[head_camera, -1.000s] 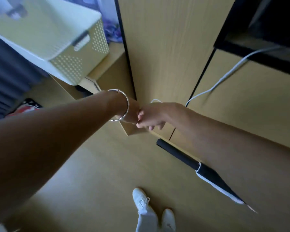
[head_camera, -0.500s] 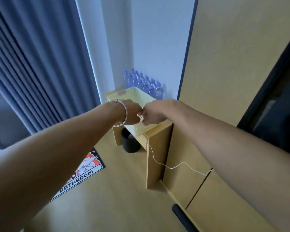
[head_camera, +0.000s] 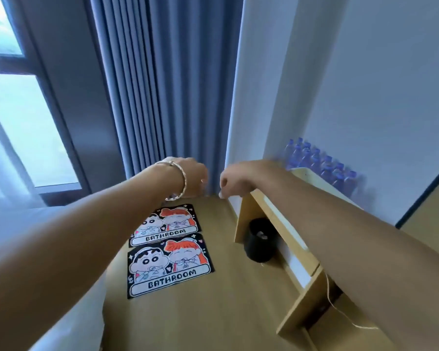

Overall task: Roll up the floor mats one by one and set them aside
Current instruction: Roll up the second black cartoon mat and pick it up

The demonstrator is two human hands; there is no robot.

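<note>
Floor (head_camera: pixel 200 312) wooden; near mat (head_camera: pixel 170 267), far mat (head_camera: pixel 166 225) flat; curtain (head_camera: pixel 162 84) behind

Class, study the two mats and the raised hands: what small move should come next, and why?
Probably lower both hands to the nearer mat and grip its near edge to start rolling. It and the farther mat lie flat on the floor, and the left hand and right hand hover above, apparently holding nothing.

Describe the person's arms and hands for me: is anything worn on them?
Both forearms are bare, with no sleeves in view. The left hand has a thin silver bangle with a twisted, rope-like pattern around its wrist. The right hand and its wrist show no glove, watch or band.
</note>
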